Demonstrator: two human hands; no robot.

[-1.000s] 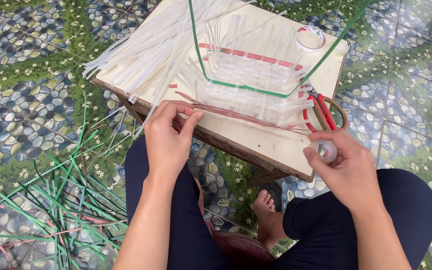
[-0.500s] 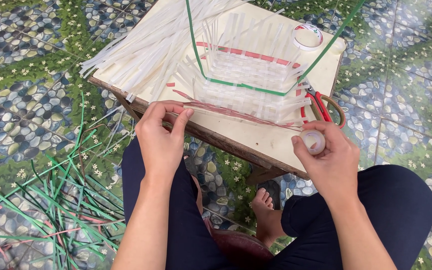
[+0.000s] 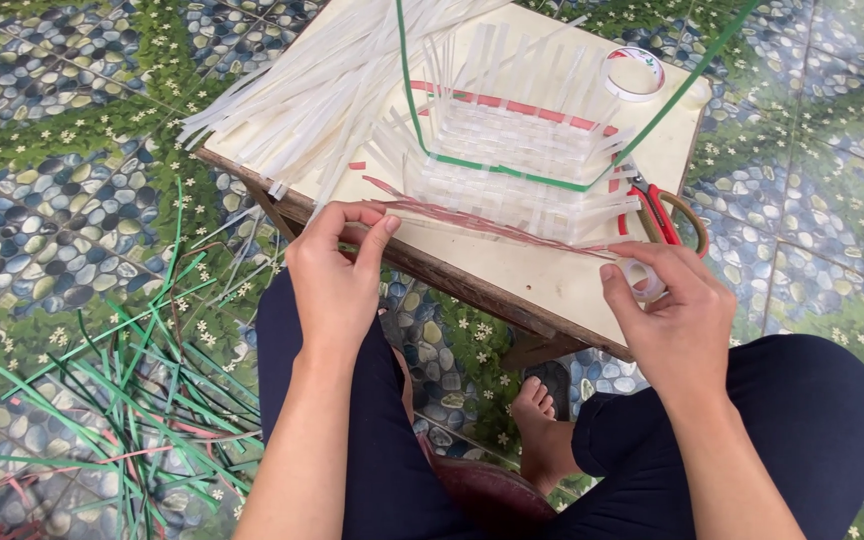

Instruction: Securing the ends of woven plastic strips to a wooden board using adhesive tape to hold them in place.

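My left hand (image 3: 337, 270) pinches the near end of a thin red strip (image 3: 482, 222) at the front left of the small wooden table (image 3: 532, 290). My right hand (image 3: 674, 310) holds a small roll of clear tape (image 3: 642, 280) at the strip's other end, near the table's front right edge. The red strip runs stretched between both hands along the near side of a half-woven white strip basket (image 3: 517, 160). A green strip (image 3: 512, 172) loops around the basket's upright strips.
A bundle of loose white strips (image 3: 312, 90) fans off the table's left side. Red-handled scissors (image 3: 657, 210) lie at the right edge, a larger tape roll (image 3: 634, 72) at the far right corner. Green and pink strips (image 3: 122, 400) litter the pebble-patterned floor on the left.
My right hand has moved left and up toward the table edge with the tape roll. My left hand's fingers have shifted along the red strip. The view has drawn slightly closer.
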